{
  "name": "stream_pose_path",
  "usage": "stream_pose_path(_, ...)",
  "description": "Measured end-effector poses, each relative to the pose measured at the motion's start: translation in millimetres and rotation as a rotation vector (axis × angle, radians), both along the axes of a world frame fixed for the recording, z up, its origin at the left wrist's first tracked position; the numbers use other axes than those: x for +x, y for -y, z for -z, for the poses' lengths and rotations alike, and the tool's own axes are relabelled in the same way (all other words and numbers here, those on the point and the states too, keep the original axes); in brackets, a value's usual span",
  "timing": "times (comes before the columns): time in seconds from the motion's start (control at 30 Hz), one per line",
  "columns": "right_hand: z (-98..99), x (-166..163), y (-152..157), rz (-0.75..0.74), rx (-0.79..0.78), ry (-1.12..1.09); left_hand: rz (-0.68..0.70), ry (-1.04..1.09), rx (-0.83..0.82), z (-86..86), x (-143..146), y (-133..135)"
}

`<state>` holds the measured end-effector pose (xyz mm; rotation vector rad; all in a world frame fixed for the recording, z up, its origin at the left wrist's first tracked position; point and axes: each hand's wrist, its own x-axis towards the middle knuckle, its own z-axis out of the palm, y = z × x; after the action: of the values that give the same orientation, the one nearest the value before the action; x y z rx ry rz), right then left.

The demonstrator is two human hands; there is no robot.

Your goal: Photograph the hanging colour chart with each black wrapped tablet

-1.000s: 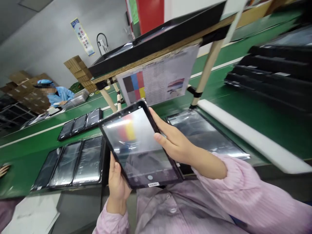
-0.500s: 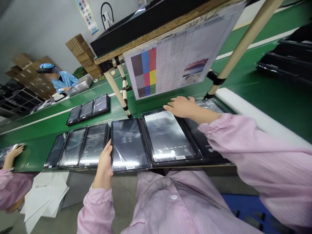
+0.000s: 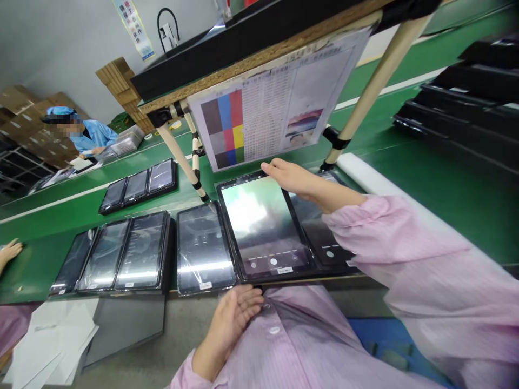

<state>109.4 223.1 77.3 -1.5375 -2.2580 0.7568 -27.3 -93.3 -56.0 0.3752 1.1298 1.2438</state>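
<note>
left hand (image 3: 234, 314) uncurled, palm up before a green worktop (image 3: 34, 270), cardboard boxes (image 3: 30, 132) stacked beyond; right hand (image 3: 291, 176) at the top edge of a lit tablet (image 3: 263, 224), grip unclear.

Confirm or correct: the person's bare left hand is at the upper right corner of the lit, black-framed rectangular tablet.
Wrong hand: the head view shows the person's bare right hand at the upper right corner of the lit, black-framed rectangular tablet.

Black-edged tablet (image 3: 265, 229), pale green-white screen (image 3: 259, 213), pink sleeve (image 3: 397, 232), green bench (image 3: 438, 181), multicoloured checkered chart (image 3: 227, 129)
</note>
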Motion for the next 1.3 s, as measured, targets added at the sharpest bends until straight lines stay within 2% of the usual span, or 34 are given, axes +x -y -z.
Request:
stream_pose_path(0.07,5.2,9,14,0.087,-0.056,-0.217,-0.047,0.252,-0.033,-4.6,7,-16)
stream_pose_path(0.17,24.7,24,36,0.222,-0.038,-0.631,-0.076,0.369,-0.043,-5.7,13,-25)
stream_pose_path(0.23,38.3,36,53,0.214,-0.014,-0.862,-0.103,0.373,-0.053,-0.2,17,-24)
stream_pose_path(0.37,50.0,60,87,0.098,-0.131,-1.194,-0.146,0.304,-0.008,9.7,22,-19)
stream_pose_path(0.43,45.2,67,98,0.132,-0.146,-1.267,-0.146,0.250,0.095,4.2,22,-16)
stream_pose_path(0.53,25.6,69,105,0.155,-0.148,-1.331,-0.060,0.208,0.258,-19.7,17,-15)
stream_pose_path(0.6,7.8,63,105,0.090,-0.147,-1.363,-0.031,0.227,0.319,-39.3,13,-18)
stream_pose_path(0.67,-9.4,54,105,-0.010,-0.123,-1.374,-0.061,0.234,0.356,-55.2,9,-24)
stream_pose_path(0.77,-27.5,41,108,-0.165,-0.110,-1.394,-0.160,0.179,0.411,-67.2,4,-34)
stream_pose_path(0.83,-32.4,36,111,-0.244,-0.171,-1.382,-0.214,0.132,0.442,-70.4,1,-41)
stream_pose_path(0.93,-31.8,32,109,-0.181,-0.224,-1.358,-0.269,-0.001,0.473,-75.8,-5,-51)
stream_pose_path(1.03,-27.0,28,98,-0.010,-0.084,-1.362,-0.339,-0.260,0.507,-81.6,-6,-61)
stream_pose_path(1.1,-23.4,24,89,0.037,0.008,-1.337,-0.395,-0.472,0.533,-82.4,-3,-67)
stream_pose_path(1.23,-18.5,17,78,-0.013,0.031,-1.334,-0.406,-0.937,0.588,-77.4,8,-76)
stream_pose_path(1.3,-17.7,17,77,-0.056,0.007,-1.360,-0.388,-1.114,0.559,-76.0,14,-79)
